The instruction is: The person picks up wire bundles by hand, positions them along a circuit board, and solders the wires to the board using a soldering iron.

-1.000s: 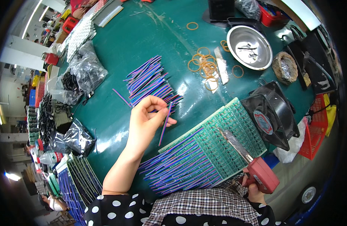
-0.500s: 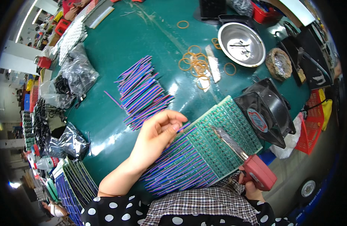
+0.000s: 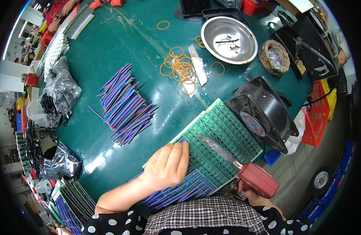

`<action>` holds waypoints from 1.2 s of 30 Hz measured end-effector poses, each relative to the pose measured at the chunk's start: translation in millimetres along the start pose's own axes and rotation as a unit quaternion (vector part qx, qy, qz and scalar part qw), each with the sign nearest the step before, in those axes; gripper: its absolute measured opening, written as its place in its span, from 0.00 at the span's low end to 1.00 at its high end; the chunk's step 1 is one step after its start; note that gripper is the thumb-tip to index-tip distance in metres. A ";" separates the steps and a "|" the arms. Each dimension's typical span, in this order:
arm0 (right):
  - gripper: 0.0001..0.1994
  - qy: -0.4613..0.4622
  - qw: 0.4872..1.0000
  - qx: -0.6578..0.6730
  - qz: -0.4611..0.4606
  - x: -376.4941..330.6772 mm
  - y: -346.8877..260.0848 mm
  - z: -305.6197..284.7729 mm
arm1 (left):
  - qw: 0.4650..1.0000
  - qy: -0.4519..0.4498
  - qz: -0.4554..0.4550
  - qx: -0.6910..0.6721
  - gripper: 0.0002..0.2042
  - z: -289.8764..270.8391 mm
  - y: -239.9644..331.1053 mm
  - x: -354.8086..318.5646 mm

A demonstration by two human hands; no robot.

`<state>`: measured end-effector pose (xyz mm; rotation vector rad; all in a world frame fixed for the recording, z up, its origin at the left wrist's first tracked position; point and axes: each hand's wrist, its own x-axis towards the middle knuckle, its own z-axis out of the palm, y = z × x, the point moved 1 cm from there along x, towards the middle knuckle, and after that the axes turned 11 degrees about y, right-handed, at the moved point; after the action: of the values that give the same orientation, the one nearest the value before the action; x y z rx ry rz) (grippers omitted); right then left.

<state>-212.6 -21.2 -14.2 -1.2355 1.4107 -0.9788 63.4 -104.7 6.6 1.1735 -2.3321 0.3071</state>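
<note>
A green circuit board panel [image 3: 227, 135] lies tilted in front of me, with a row of blue-and-purple wires [image 3: 184, 192] along its near-left part. My left hand [image 3: 166, 166], back up and fingers closed together, rests over the panel's left side. A short wire end [image 3: 182, 139] pokes out at its fingertips; most of that wire is hidden. In my right hand [image 3: 253, 196] is a soldering iron [image 3: 258, 181] with a red handle. Its tip reaches over the panel, just right of my left fingertips. A loose pile of striped wires [image 3: 127, 107] lies beyond my left hand.
A black fan [image 3: 262, 113] stands against the panel's right side. Farther back are rubber bands [image 3: 182, 70], a metal bowl [image 3: 229, 55] with small dark pieces, and a rough round pot [image 3: 273, 58]. Plastic bags [image 3: 63, 92] and stacked wired boards [image 3: 73, 203] line the left.
My left hand has turned palm down and come onto the panel with the wire. The iron's tip now sits closer to its fingertips. The whole view has shifted slightly.
</note>
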 end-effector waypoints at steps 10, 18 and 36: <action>0.36 -0.057 0.998 -0.002 0.018 7.0 -0.9 -1.5 | 1.000 0.002 0.001 -0.005 0.11 4.2 1.6 -3.4; 0.35 -0.041 0.998 -0.035 -0.017 7.9 5.0 3.3 | 1.000 -0.003 -0.005 -0.007 0.12 4.3 2.6 -3.2; 0.35 -0.064 0.981 -0.099 -0.152 12.9 6.8 -0.5 | 1.000 -0.001 -0.011 0.025 0.14 6.5 7.5 -4.3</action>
<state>-214.4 -32.8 -22.7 -1.6690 1.2637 -0.9585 57.4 -100.0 -1.1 1.2219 -2.3237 0.3598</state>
